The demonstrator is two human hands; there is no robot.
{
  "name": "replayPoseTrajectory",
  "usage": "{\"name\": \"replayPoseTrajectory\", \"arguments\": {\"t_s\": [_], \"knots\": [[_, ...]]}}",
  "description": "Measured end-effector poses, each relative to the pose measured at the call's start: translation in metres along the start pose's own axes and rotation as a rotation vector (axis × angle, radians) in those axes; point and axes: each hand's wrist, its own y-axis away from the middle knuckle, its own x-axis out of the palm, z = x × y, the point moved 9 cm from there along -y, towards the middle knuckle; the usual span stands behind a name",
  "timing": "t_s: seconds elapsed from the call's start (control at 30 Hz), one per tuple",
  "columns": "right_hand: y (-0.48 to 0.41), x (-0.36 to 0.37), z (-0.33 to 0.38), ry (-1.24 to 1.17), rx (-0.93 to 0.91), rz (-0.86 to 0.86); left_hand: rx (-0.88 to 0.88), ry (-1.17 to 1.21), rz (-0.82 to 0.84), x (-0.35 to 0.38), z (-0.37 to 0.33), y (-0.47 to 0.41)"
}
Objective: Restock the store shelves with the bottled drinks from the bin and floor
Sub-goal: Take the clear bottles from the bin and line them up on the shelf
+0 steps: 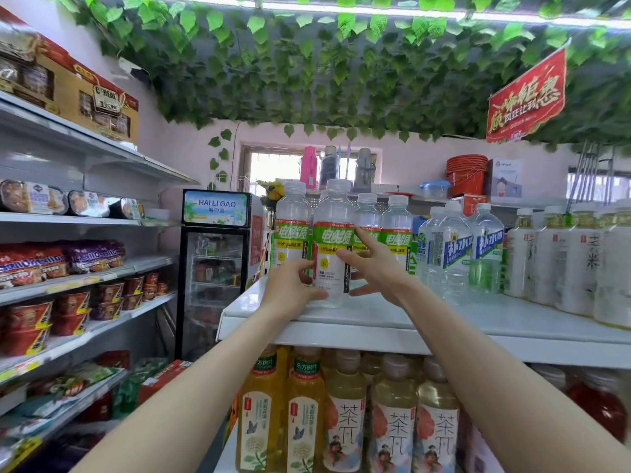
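A left hand [293, 288] gripped the base of a green-labelled bottle [333, 233] standing near the front edge of the top shelf [375, 324]; the right hand [374, 268], fingers straight, steadied its side; sliding it upright against the matching bottles [396, 230] looked wisest.

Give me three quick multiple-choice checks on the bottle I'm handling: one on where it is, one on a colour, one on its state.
1. Where is the bottle between the left hand and right hand?
A. on the top shelf, near its left end
B. on the floor
C. in a bin

2. What colour is its label band?
A. blue
B. green
C. red

3. How does it stand?
A. on its side
B. upright, cap off
C. upright, cap on

Answers:
1 A, its base sits on the white top shelf.
2 B, a green band wraps it.
3 C, it stands straight with its cap in place.
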Motion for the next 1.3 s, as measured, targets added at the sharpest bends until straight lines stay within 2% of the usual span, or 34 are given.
{"name": "replayPoseTrajectory", "arguments": {"t_s": [0.23, 0.4, 0.9, 1.17, 1.3], "knots": [[-0.018, 0.008, -0.009, 0.005, -0.008, -0.030, -0.014, -0.071, -0.025, 0.000, 0.004, -0.011], [-0.024, 0.007, -0.016, -0.017, -0.004, -0.036, -0.053, 0.016, -0.039, 0.001, 0.012, -0.015], [-0.035, 0.009, -0.021, 0.005, -0.005, -0.068, -0.069, 0.000, 0.123, 0.010, 0.013, -0.011], [-0.025, 0.008, -0.016, 0.041, -0.026, -0.057, -0.066, -0.002, 0.072, 0.006, 0.009, -0.009], [-0.004, -0.012, -0.004, 0.008, -0.056, -0.077, -0.101, 0.106, 0.029, -0.002, 0.005, -0.008]]}}
